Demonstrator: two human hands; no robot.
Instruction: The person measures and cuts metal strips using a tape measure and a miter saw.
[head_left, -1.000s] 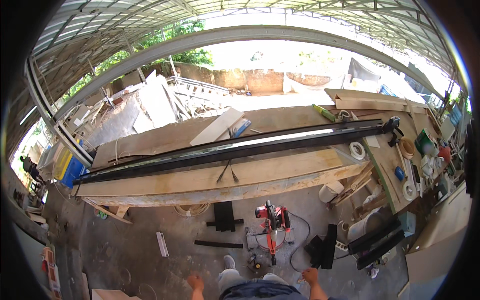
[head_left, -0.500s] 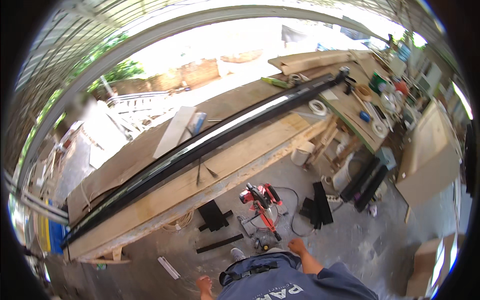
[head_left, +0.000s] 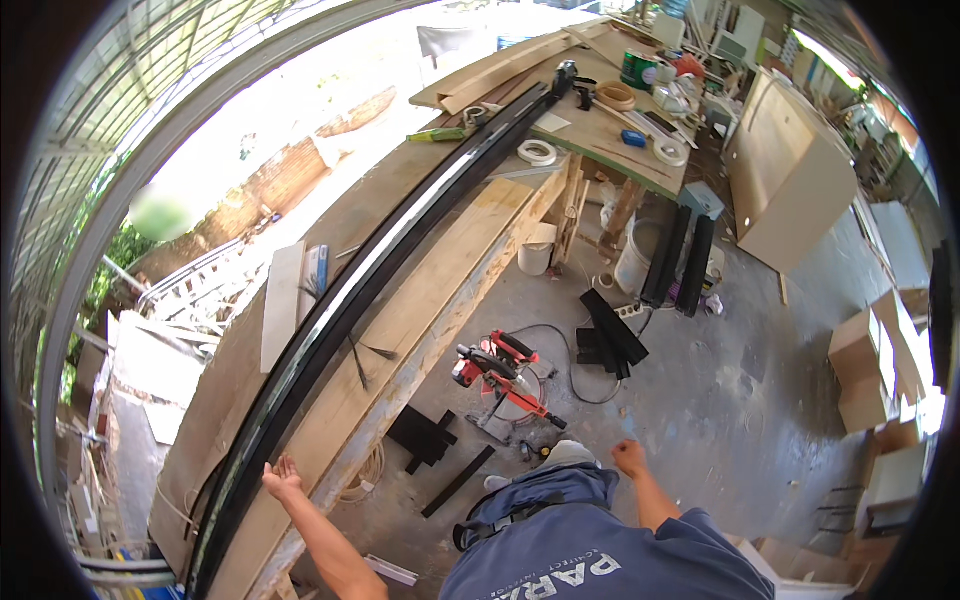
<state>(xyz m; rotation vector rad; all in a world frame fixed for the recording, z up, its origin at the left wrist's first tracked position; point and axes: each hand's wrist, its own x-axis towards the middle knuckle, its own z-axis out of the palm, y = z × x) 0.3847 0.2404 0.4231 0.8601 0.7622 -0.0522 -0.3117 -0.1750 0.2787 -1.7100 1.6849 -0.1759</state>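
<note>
My left hand is stretched out over the near end of the workbench, palm partly up and fingers apart, with nothing in it. Just beside it runs a long black bar with a pale, shiny strip, lying along a wooden board. Whether the fingertips touch the bar I cannot tell. My right hand hangs at my right side above the floor, fingers curled in and holding nothing that I can see. Thin dark strips lie on the board.
A red mitre saw with a cable stands on the floor before me. Black flat pieces lie left of it, more black pieces right. A green-edged table holds tape rolls and cans. Large pale boxes stand at right.
My view has turned to the right and my body stands closer to the bench. My left hand has come up from low at my side to over the bench; my right hand stays low.
</note>
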